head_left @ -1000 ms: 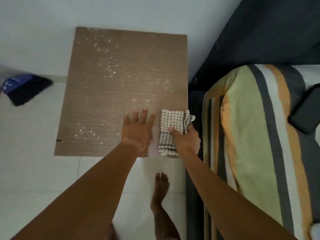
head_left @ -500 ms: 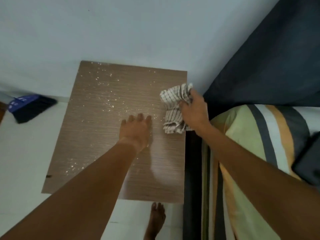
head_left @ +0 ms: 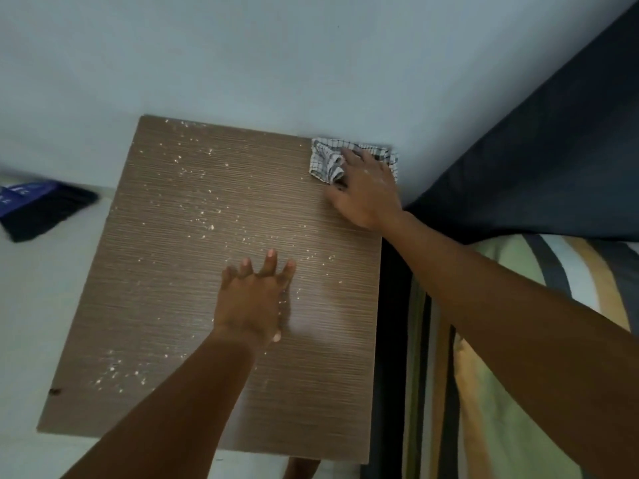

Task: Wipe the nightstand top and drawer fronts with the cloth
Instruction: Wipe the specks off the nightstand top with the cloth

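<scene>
The brown wood-grain nightstand top [head_left: 166,305] fills the middle of the head view and is speckled with white crumbs over its left and centre. A white checked cloth [head_left: 326,159] lies crumpled at the top's far right corner against the wall. My right hand [head_left: 363,188] presses down on the cloth, fingers bunched into it. Flat on the top near its middle rests my left hand [head_left: 254,299], fingers spread, holding nothing. The strip along the right side looks free of crumbs. The drawer fronts are hidden below the top.
A pale wall [head_left: 276,63] runs behind the nightstand. A dark headboard [head_left: 553,160] and a bed with a striped cover [head_left: 518,409] sit close on the right. A blue and black object [head_left: 38,209] lies on the white floor at left. A bare foot [head_left: 301,468] shows below the front edge.
My right hand has carried the cloth from the near right edge up along the right side to the far right corner. My left hand has stayed flat on the top.
</scene>
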Motion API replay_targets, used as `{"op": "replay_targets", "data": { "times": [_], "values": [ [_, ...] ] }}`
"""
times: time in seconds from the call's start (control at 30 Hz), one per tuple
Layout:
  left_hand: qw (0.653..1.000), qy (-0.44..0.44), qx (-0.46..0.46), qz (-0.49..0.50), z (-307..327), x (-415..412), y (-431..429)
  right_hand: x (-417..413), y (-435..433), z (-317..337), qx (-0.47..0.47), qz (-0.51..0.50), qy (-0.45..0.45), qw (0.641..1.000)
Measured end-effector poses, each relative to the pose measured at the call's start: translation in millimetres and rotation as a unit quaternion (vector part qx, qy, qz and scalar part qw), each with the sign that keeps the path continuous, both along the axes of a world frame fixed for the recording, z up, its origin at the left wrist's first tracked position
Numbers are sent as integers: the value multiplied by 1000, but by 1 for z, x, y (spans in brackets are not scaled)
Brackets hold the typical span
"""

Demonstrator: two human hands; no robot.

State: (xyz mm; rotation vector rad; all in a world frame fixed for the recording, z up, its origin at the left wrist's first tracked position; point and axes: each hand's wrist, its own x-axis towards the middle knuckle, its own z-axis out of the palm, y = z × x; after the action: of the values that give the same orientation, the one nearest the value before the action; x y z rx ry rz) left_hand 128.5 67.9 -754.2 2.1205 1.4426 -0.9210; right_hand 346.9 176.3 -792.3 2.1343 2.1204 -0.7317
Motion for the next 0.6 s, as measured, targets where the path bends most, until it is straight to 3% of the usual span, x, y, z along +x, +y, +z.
{"op": "replay_targets", "data": {
  "times": [0.23,0.4,0.6],
  "values": [
    [998,-19,39,36,28,13,45,28,76,21,39,139,-1,990],
    [993,-52,98,34,35,42,114,51,150,36,137,101,-34,985],
    [996,-19,79,29,1,53,170,51,182,-5,128,110,-45,985]
  ]
}}
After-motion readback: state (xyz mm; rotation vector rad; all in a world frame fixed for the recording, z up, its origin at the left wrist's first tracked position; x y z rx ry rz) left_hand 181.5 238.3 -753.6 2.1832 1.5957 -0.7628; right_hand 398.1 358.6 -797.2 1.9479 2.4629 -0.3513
